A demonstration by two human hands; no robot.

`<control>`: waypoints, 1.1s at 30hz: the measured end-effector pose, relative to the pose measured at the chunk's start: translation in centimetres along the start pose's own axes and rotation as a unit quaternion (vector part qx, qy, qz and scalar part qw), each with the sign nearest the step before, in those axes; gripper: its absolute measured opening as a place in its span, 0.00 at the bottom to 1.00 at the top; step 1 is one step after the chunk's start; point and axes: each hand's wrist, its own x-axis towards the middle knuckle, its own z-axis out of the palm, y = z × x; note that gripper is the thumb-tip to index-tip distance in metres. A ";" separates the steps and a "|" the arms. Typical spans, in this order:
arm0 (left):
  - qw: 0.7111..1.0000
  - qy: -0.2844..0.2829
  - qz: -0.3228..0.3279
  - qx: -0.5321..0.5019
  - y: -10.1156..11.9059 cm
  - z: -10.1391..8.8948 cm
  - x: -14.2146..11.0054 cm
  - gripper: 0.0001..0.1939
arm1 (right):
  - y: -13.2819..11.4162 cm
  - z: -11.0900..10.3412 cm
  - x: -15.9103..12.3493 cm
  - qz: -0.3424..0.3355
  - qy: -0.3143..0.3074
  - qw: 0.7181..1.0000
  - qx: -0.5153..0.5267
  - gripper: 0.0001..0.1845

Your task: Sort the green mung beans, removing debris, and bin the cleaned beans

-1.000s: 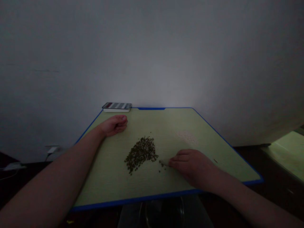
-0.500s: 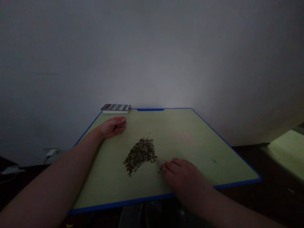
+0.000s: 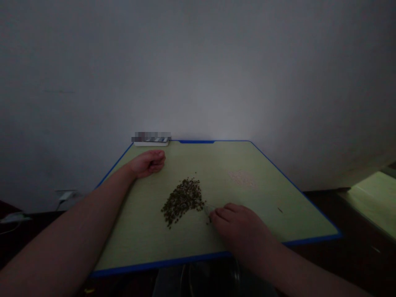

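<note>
Lying near the middle of the tabletop point(image 3: 148, 243): dark pile point(image 3: 184, 198) of small pieces, spread low and wide rather than heaped, probably to let single pieces show.
Loose dark bits point(image 3: 207, 223): few, off the pile's near right side, close by the fingertips of the right hand point(image 3: 236, 222).
Thin pale item point(image 3: 208, 209): narrow, light, reaching from those fingertips toward the pile's edge; exact kind uncertain in dim, blurred light.
Right hand: palm down, fingers bent and drawn together, tips clamped on the thin pale item; held low to the surface, likely for fine control.
Left hand point(image 3: 148, 163): loosely curled, fingers together, nothing visible inside; resting beyond the pile to the left, forearm laid along that side, seemingly for support and out of the right hand's way.
Pale scatter point(image 3: 243, 178): thin patch of light pieces, beyond the right hand, well apart from the dark pile, presumably to avoid mixing.
Dark sliver point(image 3: 280, 210): single, to the right of the right hand.
White box point(image 3: 151, 144): flat, at the far left corner by the wall point(image 3: 198, 82), probably there to leave working room.
</note>
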 end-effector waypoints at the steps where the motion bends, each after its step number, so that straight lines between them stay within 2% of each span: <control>1: 1.000 -0.001 0.000 0.000 0.0 0.0 0.0 0.18 | -0.1 0.0 0.1 0.002 0.000 1.000 -0.002 0.12; 9: 1.000 0.013 -0.004 -0.020 0.1 0.0 -0.1 0.17 | 1.9 0.2 0.0 0.091 -0.010 0.995 -0.050 0.15; 12: 0.998 0.037 -0.018 -0.054 0.5 0.3 -0.2 0.16 | 2.1 -0.1 -0.1 0.091 -0.018 0.994 -0.049 0.15; 15: 0.994 0.063 -0.027 -0.080 1.0 0.9 -0.3 0.20 | 1.4 -0.5 0.2 0.059 -0.032 0.997 -0.028 0.14; 19: 0.986 0.133 0.002 -0.104 1.3 1.4 0.0 0.18 | 0.7 -0.9 1.1 0.032 -0.039 0.998 -0.022 0.13; 24: 0.956 0.258 0.060 -0.130 1.4 1.2 1.1 0.06 | 1.2 -0.7 1.7 0.024 -0.021 0.999 -0.022 0.12; 26: 0.945 0.290 0.070 -0.134 1.4 1.1 1.7 0.08 | 1.4 -0.5 1.7 0.022 -0.013 0.999 -0.024 0.11; 29: 0.939 0.316 0.082 -0.111 1.5 0.9 2.5 0.17 | 1.5 -0.5 1.5 0.021 -0.013 0.999 -0.025 0.10; 31: 0.939 0.324 0.073 -0.089 1.6 0.8 2.9 0.22 | 1.4 -0.6 1.5 0.029 -0.025 0.999 -0.020 0.10; 33: 0.941 0.325 0.053 -0.079 1.8 0.7 3.3 0.22 | 1.2 -0.9 1.5 0.036 -0.039 0.998 -0.017 0.10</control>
